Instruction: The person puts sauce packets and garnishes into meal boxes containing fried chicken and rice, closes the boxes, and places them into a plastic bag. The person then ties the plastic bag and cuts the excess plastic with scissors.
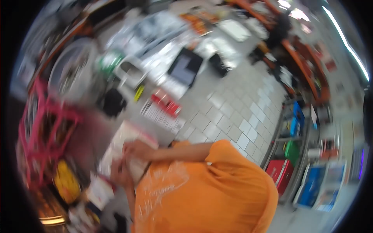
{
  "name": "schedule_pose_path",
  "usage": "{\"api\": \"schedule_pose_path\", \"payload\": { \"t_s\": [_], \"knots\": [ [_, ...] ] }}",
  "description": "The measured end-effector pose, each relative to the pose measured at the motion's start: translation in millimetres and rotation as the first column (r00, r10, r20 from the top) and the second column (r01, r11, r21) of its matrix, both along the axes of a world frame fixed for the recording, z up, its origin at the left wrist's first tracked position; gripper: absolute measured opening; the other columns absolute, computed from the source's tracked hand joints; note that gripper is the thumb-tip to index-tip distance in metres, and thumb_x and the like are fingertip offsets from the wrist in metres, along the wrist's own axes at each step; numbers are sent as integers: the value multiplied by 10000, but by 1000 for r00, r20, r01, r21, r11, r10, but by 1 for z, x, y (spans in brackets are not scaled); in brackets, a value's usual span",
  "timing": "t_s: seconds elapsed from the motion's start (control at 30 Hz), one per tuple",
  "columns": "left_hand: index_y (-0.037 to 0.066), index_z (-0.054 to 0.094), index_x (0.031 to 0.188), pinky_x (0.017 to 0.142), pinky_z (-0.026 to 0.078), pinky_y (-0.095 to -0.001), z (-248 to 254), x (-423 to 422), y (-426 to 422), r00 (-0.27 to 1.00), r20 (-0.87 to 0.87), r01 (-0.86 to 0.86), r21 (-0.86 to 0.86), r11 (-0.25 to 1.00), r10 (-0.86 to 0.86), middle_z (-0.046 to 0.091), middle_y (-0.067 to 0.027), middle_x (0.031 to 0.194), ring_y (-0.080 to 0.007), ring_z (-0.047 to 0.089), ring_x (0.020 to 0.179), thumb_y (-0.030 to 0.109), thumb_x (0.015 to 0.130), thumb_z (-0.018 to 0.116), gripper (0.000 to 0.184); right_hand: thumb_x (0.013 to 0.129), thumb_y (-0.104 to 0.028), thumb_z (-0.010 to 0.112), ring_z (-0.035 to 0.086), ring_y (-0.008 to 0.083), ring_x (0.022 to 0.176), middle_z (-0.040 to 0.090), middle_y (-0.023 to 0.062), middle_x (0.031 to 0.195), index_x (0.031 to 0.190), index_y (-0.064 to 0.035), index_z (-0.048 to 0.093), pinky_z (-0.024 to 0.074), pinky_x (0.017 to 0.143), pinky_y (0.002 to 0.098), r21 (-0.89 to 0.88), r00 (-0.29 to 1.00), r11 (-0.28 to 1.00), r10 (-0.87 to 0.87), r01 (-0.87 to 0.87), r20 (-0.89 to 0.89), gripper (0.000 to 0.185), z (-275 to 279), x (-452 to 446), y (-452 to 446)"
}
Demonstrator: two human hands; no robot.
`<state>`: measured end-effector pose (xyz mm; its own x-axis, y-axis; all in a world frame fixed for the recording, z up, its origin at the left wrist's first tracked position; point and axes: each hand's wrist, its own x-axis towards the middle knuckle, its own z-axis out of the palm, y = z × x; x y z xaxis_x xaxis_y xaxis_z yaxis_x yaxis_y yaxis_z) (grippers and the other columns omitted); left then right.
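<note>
The view is tilted and smeared. My right hand [138, 150] comes in from the orange sleeve, its fingers bent and pressed together. Close below it, my left hand [121, 174] has its fingertips drawn together near those of the right. Whatever lies between the fingertips is too small and blurred to make out. Both hands are over a pale, flat, whitish item with a pinkish edge [126, 134], whose kind I cannot tell. Beyond it are a printed white sheet [153, 112] and a red and white box [166, 103].
A pink openwork basket [42, 136] and a translucent tub [74, 72] stand left. Nearby are a black object [114, 102], a white container [130, 73], a yellow item [139, 93] and a dark tablet-like slab [185, 66]. Shelves with a red box [279, 174] stand across the tiled floor [229, 116].
</note>
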<state>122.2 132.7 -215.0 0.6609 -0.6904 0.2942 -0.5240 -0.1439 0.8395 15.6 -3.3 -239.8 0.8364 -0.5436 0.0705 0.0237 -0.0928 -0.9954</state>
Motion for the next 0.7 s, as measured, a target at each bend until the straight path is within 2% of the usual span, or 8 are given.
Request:
{"api": "schedule_pose_path", "payload": {
  "t_s": [0.03, 0.07, 0.1, 0.2, 0.3, 0.37, 0.47, 0.7],
  "knots": [
    [13, 716, 812, 929, 527, -387, 5, -2, -1, 998, 57, -12, 46, 999, 9, 686, -94, 756, -203, 614, 664, 38, 819, 795, 83, 875, -164, 701, 676, 152, 786, 723, 55, 826, 922, -49, 700, 518, 771, 299, -110, 997, 991, -78, 80, 18, 125, -14, 3, 3],
    [10, 722, 824, 927, 530, -387, 3, -1, -4, 995, 98, 8, -55, 998, -2, 686, -95, 758, -201, 613, 655, 51, 808, 807, 95, 867, -165, 717, 674, 155, 769, 727, 64, 836, 915, -57, 734, 519, 743, 287, -34, 997, 997, -71, 70, -31, 120, -6, 1, 3],
    [18, 727, 838, 948, 525, -397, 2, 0, -2, 996, 87, -11, -50, 999, 15, 694, -96, 774, -205, 630, 670, 46, 801, 806, 91, 846, -163, 742, 669, 152, 736, 730, 67, 850, 903, -68, 756, 519, 705, 269, -67, 993, 994, -90, 85, -77, 111, 0, 1, 3],
    [34, 734, 867, 985, 518, -430, 3, 3, -6, 997, 83, 2, -107, 994, 7, 730, -81, 846, -211, 687, 747, 28, 796, 797, 95, 832, -120, 777, 678, 130, 705, 735, 74, 838, 951, -69, 781, 519, 640, 258, -289, 983, 956, -99, 51, -155, 130, -2, 0, -4],
    [36, 736, 888, 995, 517, -441, -10, 5, -6, 999, 33, -27, -107, 994, 31, 737, -77, 860, -215, 700, 784, 5, 792, 782, 110, 820, -100, 798, 679, 101, 706, 742, 69, 830, 964, -62, 786, 510, 618, 234, -195, 988, 977, -109, 85, -113, 150, 3, -1, -4],
    [44, 740, 904, 999, 518, -447, -4, 5, -3, 1000, -11, -4, -116, 993, 3, 741, -76, 866, -219, 706, 815, -7, 789, 770, 130, 832, -157, 781, 693, 154, 679, 729, 102, 817, 979, -80, 781, 525, 619, 260, -167, 981, 978, -149, 127, -125, 166, 16, 0, -2],
    [49, 743, 912, 1002, 517, -450, -5, 6, -3, 1000, -15, -10, -115, 993, 8, 743, -76, 873, -225, 708, 830, -8, 787, 767, 140, 828, -161, 786, 701, 138, 688, 735, 98, 835, 984, -77, 783, 528, 623, 247, -234, 982, 968, -120, 84, -145, 177, 14, -1, -5],
    [52, 747, 925, 1008, 512, -451, -5, 7, -3, 1000, -19, -3, -117, 993, 1, 744, -76, 877, -229, 706, 839, -3, 792, 766, 145, 825, -145, 786, 697, 142, 683, 733, 103, 842, 972, -69, 786, 531, 622, 252, -207, 972, 970, -162, 126, -168, 166, 16, 2, -3]
  ]
}}
